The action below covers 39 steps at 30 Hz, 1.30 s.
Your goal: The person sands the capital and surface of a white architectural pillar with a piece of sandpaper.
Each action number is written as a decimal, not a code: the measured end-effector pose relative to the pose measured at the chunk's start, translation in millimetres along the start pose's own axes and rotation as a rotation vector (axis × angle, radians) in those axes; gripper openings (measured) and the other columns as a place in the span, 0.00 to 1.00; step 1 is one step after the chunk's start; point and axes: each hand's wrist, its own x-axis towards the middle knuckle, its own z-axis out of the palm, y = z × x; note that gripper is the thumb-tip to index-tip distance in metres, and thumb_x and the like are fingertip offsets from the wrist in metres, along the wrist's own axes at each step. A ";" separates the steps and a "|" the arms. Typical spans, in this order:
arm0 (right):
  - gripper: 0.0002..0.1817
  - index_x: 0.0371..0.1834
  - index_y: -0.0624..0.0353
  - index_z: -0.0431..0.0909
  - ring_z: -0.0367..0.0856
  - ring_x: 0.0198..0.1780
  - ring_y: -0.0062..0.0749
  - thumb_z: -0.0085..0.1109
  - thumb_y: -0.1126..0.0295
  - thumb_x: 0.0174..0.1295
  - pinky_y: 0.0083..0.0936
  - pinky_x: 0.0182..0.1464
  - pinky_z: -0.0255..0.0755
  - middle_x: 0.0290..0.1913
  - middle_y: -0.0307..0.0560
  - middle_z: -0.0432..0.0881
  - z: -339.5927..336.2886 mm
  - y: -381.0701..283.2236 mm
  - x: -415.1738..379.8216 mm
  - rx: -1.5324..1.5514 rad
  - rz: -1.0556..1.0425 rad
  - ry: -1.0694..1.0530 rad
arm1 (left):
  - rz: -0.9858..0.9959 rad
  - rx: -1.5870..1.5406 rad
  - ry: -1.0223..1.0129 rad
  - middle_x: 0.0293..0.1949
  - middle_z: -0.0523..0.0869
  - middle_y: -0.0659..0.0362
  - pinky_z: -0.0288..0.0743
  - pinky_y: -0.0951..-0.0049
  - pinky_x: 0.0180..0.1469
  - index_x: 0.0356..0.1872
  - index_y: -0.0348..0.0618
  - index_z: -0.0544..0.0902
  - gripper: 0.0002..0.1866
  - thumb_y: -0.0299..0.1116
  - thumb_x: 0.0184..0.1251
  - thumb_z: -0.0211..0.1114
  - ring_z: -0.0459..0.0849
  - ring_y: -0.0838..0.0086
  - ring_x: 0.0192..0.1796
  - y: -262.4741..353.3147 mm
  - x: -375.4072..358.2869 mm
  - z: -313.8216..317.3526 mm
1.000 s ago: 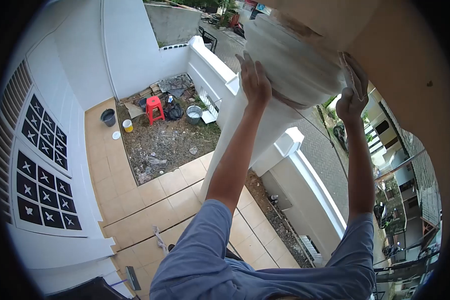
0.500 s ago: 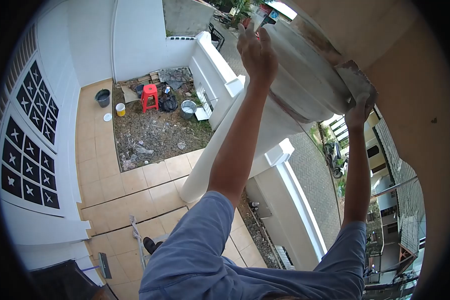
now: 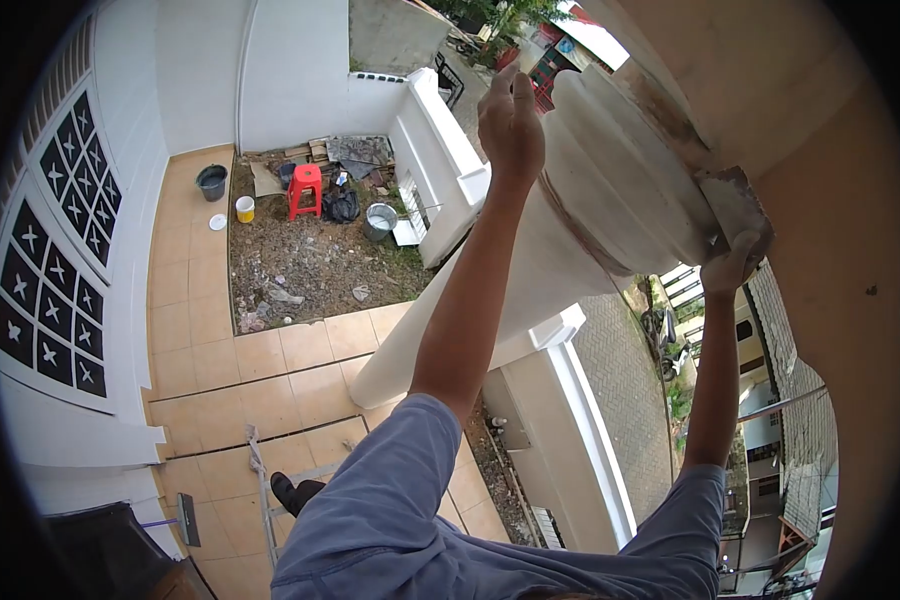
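Observation:
The flared, moulded top of a white column (image 3: 620,170) stands in front of me, smeared with grey. My left hand (image 3: 512,125) is raised at its left edge, fingers stretched upward and partly apart, and no tool shows in it. Whether the fingertips touch the column is hidden. My right hand (image 3: 732,265) grips a grey sheet with a ragged edge (image 3: 735,200), perhaps sandpaper, at the right side of the moulding, just under the beige ceiling surface (image 3: 820,200).
Below me a stepladder (image 3: 267,490) stands on the tiled floor (image 3: 260,405), near my dark shoe. A red stool (image 3: 305,190), a black bucket (image 3: 211,182) and a grey bucket (image 3: 380,221) are farther off. A low white wall (image 3: 570,440) runs beside the column.
My right hand and the grey sheet sit slightly lower and farther right in view. The left hand's fingers are closer together. The whole view has shifted a little.

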 end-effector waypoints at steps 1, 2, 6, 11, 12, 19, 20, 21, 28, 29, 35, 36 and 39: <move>0.36 0.76 0.60 0.57 0.70 0.68 0.36 0.52 0.49 0.74 0.35 0.69 0.66 0.69 0.48 0.69 -3.3 4.6 -0.7 -0.030 -0.026 -0.016 | -0.015 0.027 -0.085 0.57 0.80 0.37 0.65 0.53 0.68 0.65 0.29 0.69 0.31 0.50 0.82 0.38 0.77 0.49 0.64 -16.1 -12.9 21.2; 0.36 0.76 0.60 0.57 0.70 0.68 0.36 0.52 0.49 0.74 0.35 0.69 0.66 0.69 0.48 0.69 -8.1 8.8 -0.7 -0.026 -0.024 -0.018 | -0.029 0.055 -0.168 0.63 0.75 0.33 0.58 0.50 0.72 0.71 0.28 0.63 0.33 0.50 0.82 0.36 0.71 0.44 0.69 -22.3 -29.0 47.6; 0.39 0.76 0.59 0.55 0.69 0.68 0.34 0.54 0.45 0.72 0.34 0.68 0.66 0.71 0.48 0.66 -15.0 19.2 1.5 -0.076 -0.032 -0.007 | 0.339 0.322 -0.321 0.76 0.45 0.30 0.41 0.33 0.75 0.71 0.15 0.51 0.52 0.57 0.67 0.61 0.37 0.23 0.76 17.3 -151.3 31.9; 0.38 0.73 0.63 0.55 0.69 0.67 0.35 0.53 0.46 0.73 0.34 0.69 0.66 0.70 0.50 0.66 -20.3 11.1 1.6 -0.090 0.032 0.008 | 0.331 -0.032 -1.127 0.50 0.82 0.47 0.75 0.59 0.53 0.48 0.46 0.89 0.23 0.54 0.66 0.67 0.75 0.54 0.55 54.7 -152.9 -27.0; 0.38 0.73 0.63 0.55 0.70 0.67 0.35 0.53 0.46 0.73 0.33 0.68 0.66 0.69 0.51 0.67 -20.7 12.2 4.2 -0.112 0.002 -0.010 | 0.253 -0.180 -0.918 0.33 0.91 0.55 0.80 0.72 0.41 0.44 0.44 0.89 0.18 0.48 0.68 0.68 0.90 0.68 0.33 53.5 -127.1 -27.9; 0.36 0.72 0.65 0.57 0.70 0.67 0.38 0.55 0.49 0.73 0.37 0.69 0.66 0.67 0.53 0.68 -20.9 10.7 6.9 -0.087 -0.019 0.003 | 0.006 -0.045 -0.147 0.69 0.68 0.33 0.55 0.51 0.74 0.70 0.26 0.65 0.36 0.52 0.77 0.48 0.63 0.41 0.72 -26.9 -44.3 49.3; 0.36 0.70 0.65 0.58 0.70 0.67 0.38 0.56 0.50 0.72 0.38 0.69 0.67 0.67 0.53 0.68 -18.0 8.5 7.6 -0.084 -0.052 0.002 | 0.117 0.058 -0.117 0.72 0.62 0.34 0.52 0.48 0.75 0.71 0.25 0.61 0.37 0.51 0.76 0.51 0.58 0.40 0.74 -17.1 -76.6 50.7; 0.35 0.69 0.66 0.59 0.70 0.67 0.38 0.57 0.50 0.72 0.39 0.69 0.67 0.67 0.53 0.68 -14.9 6.1 7.2 -0.080 -0.084 0.003 | 0.228 0.163 -0.088 0.75 0.55 0.34 0.49 0.45 0.76 0.73 0.25 0.58 0.40 0.50 0.74 0.55 0.52 0.38 0.76 -4.6 -113.2 47.5; 0.25 0.58 0.71 0.63 0.73 0.63 0.46 0.45 0.55 0.77 0.46 0.67 0.70 0.60 0.62 0.70 -9.2 -4.3 7.6 -0.299 -0.159 0.005 | 0.105 -0.053 -1.619 0.39 0.91 0.50 0.83 0.67 0.49 0.46 0.39 0.88 0.23 0.50 0.64 0.72 0.91 0.64 0.43 62.0 -175.0 -3.8; 0.30 0.63 0.69 0.61 0.72 0.64 0.43 0.48 0.51 0.76 0.42 0.69 0.67 0.63 0.58 0.70 -10.7 -1.9 8.8 -0.254 -0.161 -0.043 | 0.149 -0.437 -1.048 0.38 0.91 0.55 0.84 0.71 0.39 0.46 0.41 0.88 0.17 0.44 0.67 0.70 0.90 0.67 0.37 41.9 -170.6 -17.9; 0.34 0.67 0.66 0.63 0.71 0.66 0.37 0.59 0.50 0.70 0.37 0.70 0.65 0.63 0.51 0.73 -13.0 2.4 3.1 -0.103 -0.121 0.044 | 0.094 0.347 -0.174 0.67 0.70 0.34 0.56 0.45 0.72 0.69 0.27 0.66 0.31 0.48 0.80 0.45 0.64 0.38 0.70 -65.4 -79.0 -0.2; 0.34 0.67 0.66 0.63 0.71 0.66 0.37 0.59 0.50 0.70 0.37 0.70 0.65 0.63 0.51 0.73 -9.3 0.6 4.1 -0.095 -0.123 0.044 | 0.117 0.472 -0.353 0.72 0.63 0.34 0.48 0.41 0.75 0.73 0.28 0.60 0.34 0.49 0.79 0.46 0.54 0.33 0.75 -84.5 -92.9 16.6; 0.34 0.66 0.67 0.63 0.72 0.65 0.35 0.59 0.49 0.71 0.36 0.69 0.65 0.62 0.51 0.74 -3.4 -3.1 2.2 -0.069 -0.125 -0.009 | 0.091 0.695 -0.514 0.77 0.46 0.32 0.49 0.29 0.72 0.77 0.27 0.46 0.57 0.63 0.64 0.62 0.42 0.20 0.75 -26.3 -155.0 -3.5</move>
